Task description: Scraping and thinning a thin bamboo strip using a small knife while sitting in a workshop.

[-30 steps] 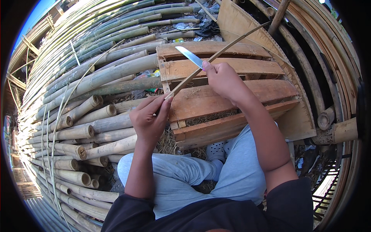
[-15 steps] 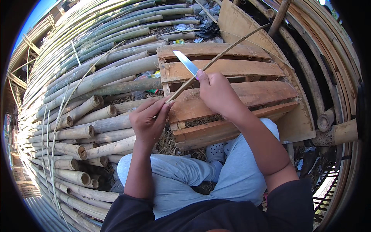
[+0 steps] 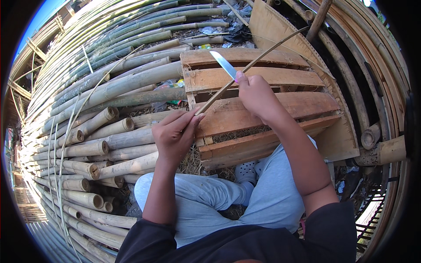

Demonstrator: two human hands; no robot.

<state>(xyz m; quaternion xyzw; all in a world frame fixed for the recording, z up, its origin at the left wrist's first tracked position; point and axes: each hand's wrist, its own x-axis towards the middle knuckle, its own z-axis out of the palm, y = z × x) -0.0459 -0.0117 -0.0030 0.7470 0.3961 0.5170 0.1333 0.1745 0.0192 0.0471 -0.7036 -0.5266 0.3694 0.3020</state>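
Between the pinched fingertips of the left hand (image 3: 172, 133), head view, holds the near end of a thin bamboo strip (image 3: 267, 55) slanting away beyond them. Curls the right hand (image 3: 256, 94) tightly around a knife (image 3: 223, 64), blade jutting past the thumb. Shows a slatted wooden pallet (image 3: 280, 104) under the fingers, bamboo poles (image 3: 127, 140) leftward.

Bright daylight; blade (image 3: 224, 65) glints; edges perhaps soft.
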